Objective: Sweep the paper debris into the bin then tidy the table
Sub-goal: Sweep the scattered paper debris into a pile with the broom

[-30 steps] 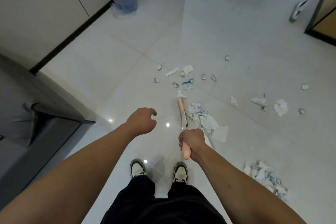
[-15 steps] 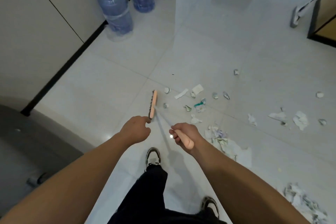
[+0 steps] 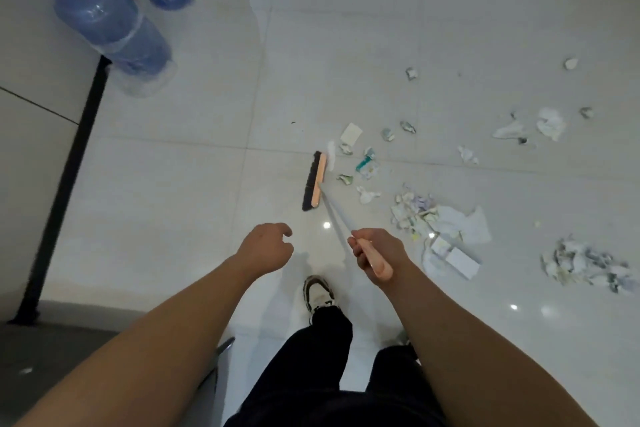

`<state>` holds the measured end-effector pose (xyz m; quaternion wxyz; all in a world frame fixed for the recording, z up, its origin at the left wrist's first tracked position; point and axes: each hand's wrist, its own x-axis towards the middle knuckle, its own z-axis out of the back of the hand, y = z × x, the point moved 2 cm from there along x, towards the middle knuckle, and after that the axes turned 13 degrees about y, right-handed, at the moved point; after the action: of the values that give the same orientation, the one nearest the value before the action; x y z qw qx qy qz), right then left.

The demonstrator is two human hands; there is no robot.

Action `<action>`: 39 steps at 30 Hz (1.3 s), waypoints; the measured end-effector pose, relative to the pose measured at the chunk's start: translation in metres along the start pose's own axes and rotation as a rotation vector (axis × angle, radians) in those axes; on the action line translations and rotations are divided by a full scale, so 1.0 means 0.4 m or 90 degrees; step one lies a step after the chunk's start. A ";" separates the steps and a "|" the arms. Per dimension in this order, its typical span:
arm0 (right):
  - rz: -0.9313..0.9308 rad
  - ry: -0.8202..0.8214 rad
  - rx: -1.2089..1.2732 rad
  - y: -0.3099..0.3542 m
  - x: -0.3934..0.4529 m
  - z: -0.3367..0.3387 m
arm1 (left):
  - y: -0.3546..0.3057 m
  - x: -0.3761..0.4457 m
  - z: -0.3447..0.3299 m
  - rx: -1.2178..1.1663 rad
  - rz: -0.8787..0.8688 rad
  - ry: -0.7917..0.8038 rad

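1. My right hand point(image 3: 375, 253) is wrapped round the broom point(image 3: 314, 181) handle's peach grip; my left hand point(image 3: 268, 246) hangs loosely curled, holding nothing.
2. Since a second ago I've swung the broom head out from the middle of the scraps to their left edge, so I judge the next stroke gathers rightward.
3. Paper debris point(image 3: 429, 215) lies right of the bristles; no bin in view.
4. Water bottles point(image 3: 114, 31) and wall stand well left, with open floor point(image 3: 207, 184) between.

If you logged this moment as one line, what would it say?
right hand: grips broom handle | left hand: free, holds nothing | broom head: left of paper scraps | floor: scraps unswept
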<state>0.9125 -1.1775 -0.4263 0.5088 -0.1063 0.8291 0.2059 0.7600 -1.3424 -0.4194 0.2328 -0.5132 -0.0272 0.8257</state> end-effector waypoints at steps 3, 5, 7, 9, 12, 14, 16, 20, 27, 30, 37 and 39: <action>0.021 -0.081 0.013 -0.015 -0.069 0.081 | -0.102 0.024 -0.007 0.029 -0.061 0.023; 0.025 -0.123 0.015 -0.020 -0.107 0.128 | -0.163 0.031 -0.018 0.055 -0.098 0.034; 0.038 -0.165 0.030 -0.022 -0.143 0.171 | -0.211 0.038 -0.029 0.083 -0.129 0.045; 0.058 -0.202 0.042 -0.021 -0.178 0.213 | -0.248 0.046 -0.039 0.115 -0.145 0.054; 0.081 -0.256 0.031 -0.021 -0.224 0.264 | -0.288 0.051 -0.050 0.144 -0.152 0.057; 0.091 -0.275 0.014 -0.022 -0.249 0.283 | -0.305 0.049 -0.056 0.154 -0.151 0.060; 0.112 -0.280 0.000 -0.021 -0.269 0.294 | -0.317 0.046 -0.061 0.162 -0.154 0.062; 0.131 -0.224 -0.036 -0.019 -0.289 0.291 | -0.331 0.037 -0.059 0.164 -0.151 0.056; 0.047 -0.062 -0.064 -0.011 -0.245 0.249 | -0.321 -0.008 -0.050 0.133 -0.129 0.011; 0.000 -0.026 -0.094 -0.029 -0.238 0.250 | -0.304 -0.041 -0.065 0.138 -0.096 -0.012; -0.060 -0.028 -0.193 -0.087 -0.281 0.377 | -0.358 -0.118 -0.181 0.106 -0.082 -0.042; -0.048 -0.045 -0.183 -0.080 -0.305 0.443 | -0.398 -0.127 -0.212 0.114 -0.082 -0.043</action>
<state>1.1227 -1.1303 -0.3958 0.5245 -0.2017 0.7683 0.3065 0.9081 -1.2383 -0.3717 0.3292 -0.4597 0.0061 0.8248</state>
